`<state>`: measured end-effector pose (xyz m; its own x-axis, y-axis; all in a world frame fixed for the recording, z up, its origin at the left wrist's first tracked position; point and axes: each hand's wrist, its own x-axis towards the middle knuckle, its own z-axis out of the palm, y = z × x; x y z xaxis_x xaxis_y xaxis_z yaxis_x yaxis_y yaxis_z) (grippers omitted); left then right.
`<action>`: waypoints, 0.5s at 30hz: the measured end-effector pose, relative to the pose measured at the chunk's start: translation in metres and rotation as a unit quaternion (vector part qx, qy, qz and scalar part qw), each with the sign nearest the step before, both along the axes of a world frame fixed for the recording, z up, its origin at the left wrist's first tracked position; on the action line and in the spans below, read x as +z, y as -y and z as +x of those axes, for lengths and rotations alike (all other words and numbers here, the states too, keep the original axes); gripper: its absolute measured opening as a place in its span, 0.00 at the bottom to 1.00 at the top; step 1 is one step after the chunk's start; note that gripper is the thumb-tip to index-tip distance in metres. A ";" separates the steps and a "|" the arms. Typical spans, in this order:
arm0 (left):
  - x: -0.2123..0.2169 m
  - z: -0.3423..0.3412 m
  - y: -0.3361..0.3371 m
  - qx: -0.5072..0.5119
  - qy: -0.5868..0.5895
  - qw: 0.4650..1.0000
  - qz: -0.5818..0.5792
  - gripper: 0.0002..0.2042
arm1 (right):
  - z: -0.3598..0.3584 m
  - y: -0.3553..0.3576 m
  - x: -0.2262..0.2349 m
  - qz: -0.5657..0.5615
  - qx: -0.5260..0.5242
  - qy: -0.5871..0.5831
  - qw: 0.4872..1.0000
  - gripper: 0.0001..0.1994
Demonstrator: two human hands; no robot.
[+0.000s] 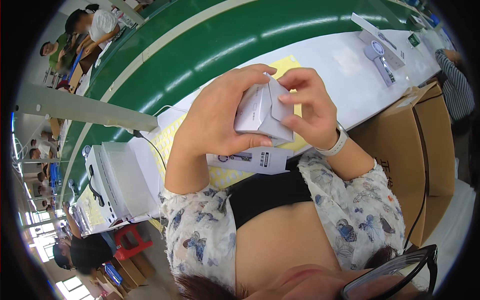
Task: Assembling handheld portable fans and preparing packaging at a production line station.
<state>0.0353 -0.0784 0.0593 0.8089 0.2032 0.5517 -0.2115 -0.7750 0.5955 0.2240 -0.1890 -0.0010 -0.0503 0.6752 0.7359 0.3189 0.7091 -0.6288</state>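
A small white carton is held up in front of me. My left hand wraps its left side, thumb along the lower edge and fingers over the top. My right hand has its fingertips and thumb at the carton's end flap, which stands partly raised. What lies inside the carton is hidden. Just below, a second white carton with a printed picture lies close to my body. Beneath both is a yellow sheet with rows of pale labels. A white band circles my right wrist.
A large open cardboard box stands at my right. At the far right of the white table are a white handheld fan and an upright carton. A green conveyor runs beyond. A grey-white machine and metal post stand left; people work nearby.
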 end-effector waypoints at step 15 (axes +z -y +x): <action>-0.010 0.009 0.001 0.003 -0.080 0.995 0.067 0.40 | -0.006 0.000 -0.007 -0.241 0.061 -0.214 0.945 0.31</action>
